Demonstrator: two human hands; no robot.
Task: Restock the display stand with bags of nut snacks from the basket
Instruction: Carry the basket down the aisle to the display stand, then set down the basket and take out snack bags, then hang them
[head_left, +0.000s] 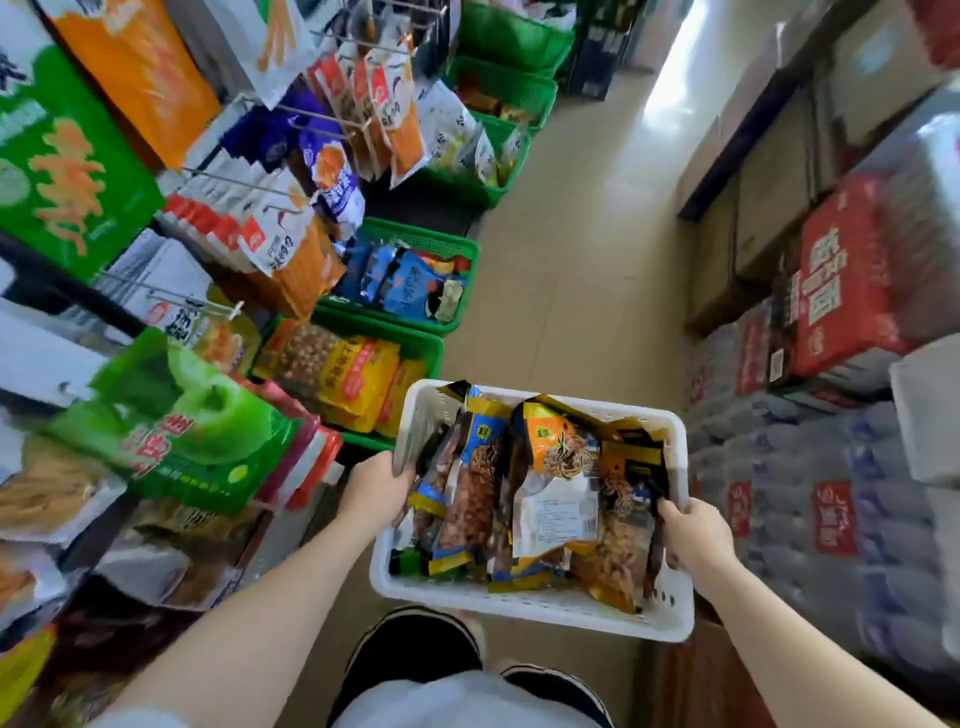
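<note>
**Basket carried level beside the stand, nothing hung yet**

Along the left runs the display stand (171, 234), its wire pegs (244, 182) jutting out toward the aisle so that bags hang by their tops and face the shopper; several pegs show bare wire at the tip (room, it seems, for more stock). Below the pegs, green crates (415, 244) sit on the floor with loose packets inside, kept low, probably as overflow for what does not hang.

Next comes the left hand (376, 491), which grips the left rim of the white basket (519, 605), fingers curled over the edge and into the basket. The basket is held out in front of the body, above the person's dark shoes (410, 654), roughly level, likely so the load stays put while walking. Inside it lie the bags of nut snacks (558, 467), piled on their sides and overlapping, blue-and-yellow packs toward the left and orange ones toward the right.

The right hand (693, 535) holds the opposite rim, thumb hooked over the top edge; both hands are fully taken up with carrying. I judge the restocking has not begun: a hand must first be freed.

Further right, stacked cartons (841, 291) and shrink-wrapped bottle packs (810, 483) line the aisle wall.
</note>
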